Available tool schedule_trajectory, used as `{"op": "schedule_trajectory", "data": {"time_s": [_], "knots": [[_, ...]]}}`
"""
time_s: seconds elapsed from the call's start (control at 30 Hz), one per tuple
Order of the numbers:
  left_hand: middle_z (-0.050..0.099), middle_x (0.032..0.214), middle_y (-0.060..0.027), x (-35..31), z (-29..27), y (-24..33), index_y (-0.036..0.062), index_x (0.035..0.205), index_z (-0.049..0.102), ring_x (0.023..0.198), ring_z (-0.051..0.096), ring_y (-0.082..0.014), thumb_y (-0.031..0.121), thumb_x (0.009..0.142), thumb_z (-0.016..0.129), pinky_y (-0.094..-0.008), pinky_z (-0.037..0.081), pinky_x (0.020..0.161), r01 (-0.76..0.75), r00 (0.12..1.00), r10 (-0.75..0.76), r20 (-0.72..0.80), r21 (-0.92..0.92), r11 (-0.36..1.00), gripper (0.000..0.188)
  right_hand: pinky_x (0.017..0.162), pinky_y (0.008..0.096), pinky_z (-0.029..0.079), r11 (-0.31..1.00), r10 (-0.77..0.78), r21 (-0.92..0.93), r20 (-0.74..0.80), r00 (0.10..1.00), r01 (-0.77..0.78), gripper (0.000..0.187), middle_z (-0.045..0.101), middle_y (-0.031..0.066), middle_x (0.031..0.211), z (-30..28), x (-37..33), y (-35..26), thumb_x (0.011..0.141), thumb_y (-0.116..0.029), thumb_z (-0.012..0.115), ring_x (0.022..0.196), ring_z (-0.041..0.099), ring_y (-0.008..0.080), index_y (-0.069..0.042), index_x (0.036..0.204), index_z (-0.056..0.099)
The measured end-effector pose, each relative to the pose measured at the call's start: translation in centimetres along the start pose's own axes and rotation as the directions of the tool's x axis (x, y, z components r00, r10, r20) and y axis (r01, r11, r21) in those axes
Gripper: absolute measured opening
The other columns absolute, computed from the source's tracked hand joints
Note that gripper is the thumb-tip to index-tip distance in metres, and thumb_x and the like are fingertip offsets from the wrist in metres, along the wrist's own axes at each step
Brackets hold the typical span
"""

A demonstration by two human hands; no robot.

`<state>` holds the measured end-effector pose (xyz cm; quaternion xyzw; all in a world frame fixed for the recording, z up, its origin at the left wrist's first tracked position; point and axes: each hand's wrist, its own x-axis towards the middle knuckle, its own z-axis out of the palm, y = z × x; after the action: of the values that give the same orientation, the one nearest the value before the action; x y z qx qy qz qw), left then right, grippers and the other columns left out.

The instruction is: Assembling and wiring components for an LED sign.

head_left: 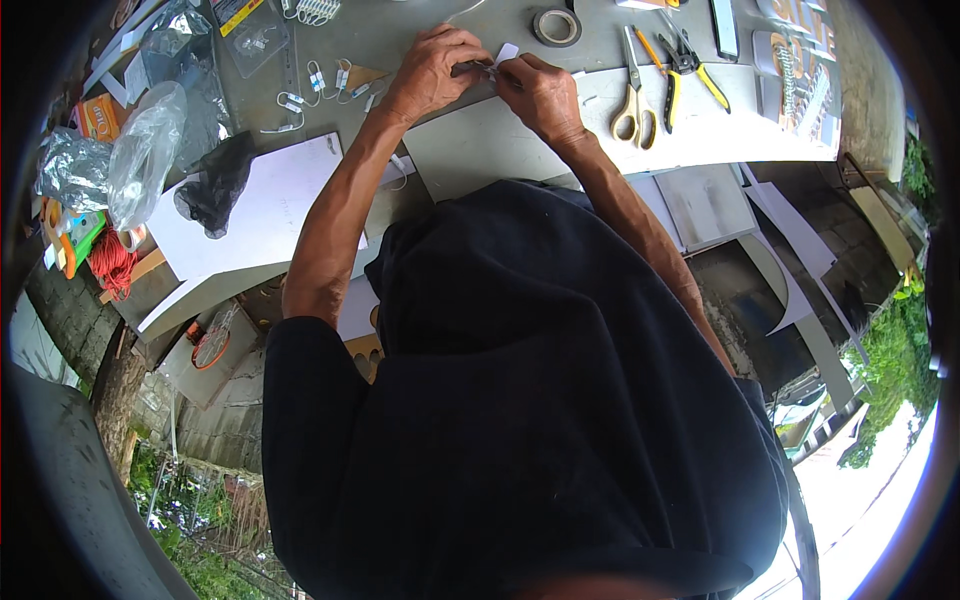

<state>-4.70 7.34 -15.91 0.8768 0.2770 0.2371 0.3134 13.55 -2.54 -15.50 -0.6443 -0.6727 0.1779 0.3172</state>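
Both hands meet over the far middle of the table, fingertips almost touching. My left hand [435, 75] is closed in a pinch, and its fingers hide most of what it grips. My right hand [543, 97] pinches beside a small white piece [508, 52] with a rounded end, which sticks up between the hands. A thin pale wire [466, 12] runs on the table just beyond them. Left of my left hand lie several small white modules [316, 78] joined by thin wires. A roll of dark tape [556, 28] lies beyond my right hand.
To the right lie scissors [634, 110] with tan handles, a pencil [648, 48] and yellow-black wire strippers [688, 70]. Clear plastic bags [148, 150], black mesh [218, 185], a white sheet [265, 205] and a red cord bundle [112, 262] are at the left.
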Motion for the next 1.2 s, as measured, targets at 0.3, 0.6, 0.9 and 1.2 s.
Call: {"op": "schedule_trajectory", "data": {"time_s": [0.3,0.6,0.9,1.2], "knots": [[0.069,0.093,0.0030,0.2,0.0,-0.2,0.0144,0.090,0.077,0.096,0.062,-0.0206,0.012,0.073,0.080,-0.0369,0.048,0.092,-0.014,1.000,0.014,-0.006,-0.010,1.000,0.018,0.063,0.0435,0.055,1.000,-0.003,-0.009,0.007,1.000,0.003,0.010,0.066,0.0086,0.082,-0.2,-0.2,0.0,0.083,-0.017,0.072,0.070,0.068,0.0339,-0.009,0.089,0.070],[0.069,0.093,0.0007,0.2,-0.2,0.2,0.0121,0.092,0.079,0.092,0.064,-0.0204,0.010,0.070,0.083,-0.0351,0.054,0.083,-0.017,1.000,0.017,-0.027,0.001,1.000,0.023,0.067,0.0433,0.055,0.991,0.057,0.117,0.053,0.997,-0.063,0.014,0.065,0.0128,0.083,-1.2,-0.8,0.4,0.085,-0.013,0.073,0.073,0.068,0.0348,-0.005,0.096,0.071],[0.070,0.094,0.0012,0.1,-0.2,0.0,0.0128,0.092,0.079,0.092,0.064,-0.0203,0.011,0.071,0.084,-0.0352,0.054,0.083,-0.031,0.999,0.031,-0.030,0.012,0.999,0.022,0.067,0.0426,0.055,0.988,0.042,0.147,0.062,0.997,-0.050,0.010,0.064,0.0122,0.080,-1.5,-0.6,0.4,0.084,-0.012,0.073,0.072,0.067,0.0336,-0.005,0.092,0.072],[0.069,0.093,0.0009,0.2,-0.3,0.1,0.0124,0.091,0.079,0.092,0.064,-0.0204,0.011,0.070,0.083,-0.0353,0.054,0.084,-0.033,0.999,0.033,-0.023,0.017,0.999,0.021,0.067,0.0420,0.055,0.988,0.042,0.148,0.071,0.997,-0.052,0.009,0.064,0.0119,0.080,-1.6,-0.5,0.3,0.084,-0.012,0.073,0.071,0.067,0.0337,-0.005,0.091,0.072]]}}
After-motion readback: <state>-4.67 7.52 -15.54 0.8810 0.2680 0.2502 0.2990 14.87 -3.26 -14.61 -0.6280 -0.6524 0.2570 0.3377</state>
